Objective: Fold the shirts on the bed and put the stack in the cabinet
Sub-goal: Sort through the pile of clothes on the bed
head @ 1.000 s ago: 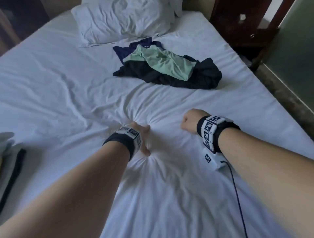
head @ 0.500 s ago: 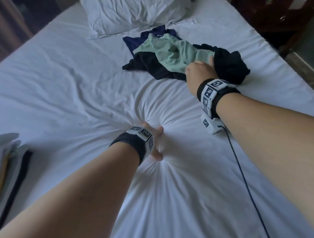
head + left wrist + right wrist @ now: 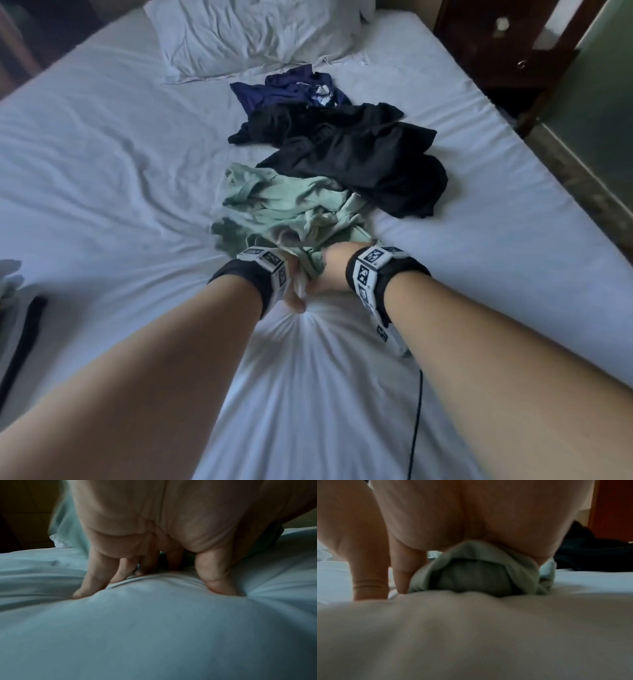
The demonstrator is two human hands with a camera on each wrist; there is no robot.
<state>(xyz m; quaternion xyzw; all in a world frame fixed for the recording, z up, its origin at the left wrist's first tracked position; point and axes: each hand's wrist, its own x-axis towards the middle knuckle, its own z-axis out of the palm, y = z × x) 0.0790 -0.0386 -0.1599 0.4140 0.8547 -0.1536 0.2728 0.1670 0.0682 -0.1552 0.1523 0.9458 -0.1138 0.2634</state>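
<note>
The right hand [image 3: 330, 270] holds a bunched edge of the green shirt [image 3: 287, 209], fingers curled round the cloth and knuckles down on the bed [image 3: 102, 164]. The left hand [image 3: 291, 284] presses its spread fingers [image 3: 96, 577] and thumb into the sheet, touching the same green bundle. 3 shirts lie there: 1 green nearest, 1 black shirt [image 3: 359, 154] beside it, 1 navy shirt [image 3: 284, 90] by the pillow [image 3: 253, 34]. Both forearms reach forward, wrists close together
</note>
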